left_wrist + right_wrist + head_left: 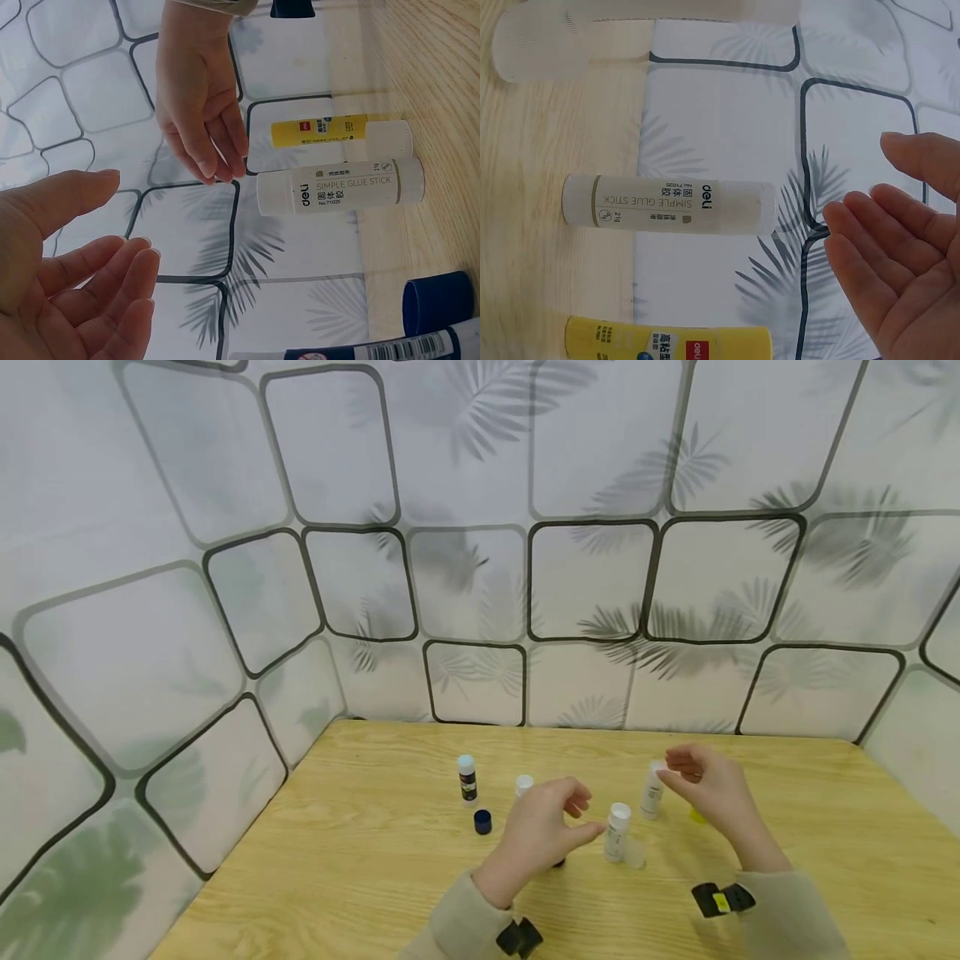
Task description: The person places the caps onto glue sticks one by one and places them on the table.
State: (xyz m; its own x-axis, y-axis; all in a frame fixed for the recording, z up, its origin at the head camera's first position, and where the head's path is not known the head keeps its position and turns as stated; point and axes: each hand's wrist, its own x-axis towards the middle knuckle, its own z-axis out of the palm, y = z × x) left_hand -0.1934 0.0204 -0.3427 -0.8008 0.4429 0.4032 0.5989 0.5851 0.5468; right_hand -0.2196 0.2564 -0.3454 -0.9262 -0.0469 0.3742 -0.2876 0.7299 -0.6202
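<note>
My left hand [547, 828] hovers left of a white glue stick [617, 832] standing upright on the table. Its thumb and fingers are apart, with nothing between them. A translucent cap [634, 853] sits beside that stick. My right hand [708, 789] is near the top of a second white glue stick [652, 792], farther back. In the right wrist view, a gap shows between the relaxed fingers [870, 247] and the white deli glue stick [667, 204]. A yellow glue stick [667, 343] stands beside it, mostly hidden by the right hand in the head view.
Toward the left stands a dark-labelled glue stick [468, 781] with a light blue top. A dark blue cap [482, 822] lies in front of it. Another white-topped stick [524, 783] is partly behind the left hand. A patterned curtain [472, 681] borders the wooden table [360, 860].
</note>
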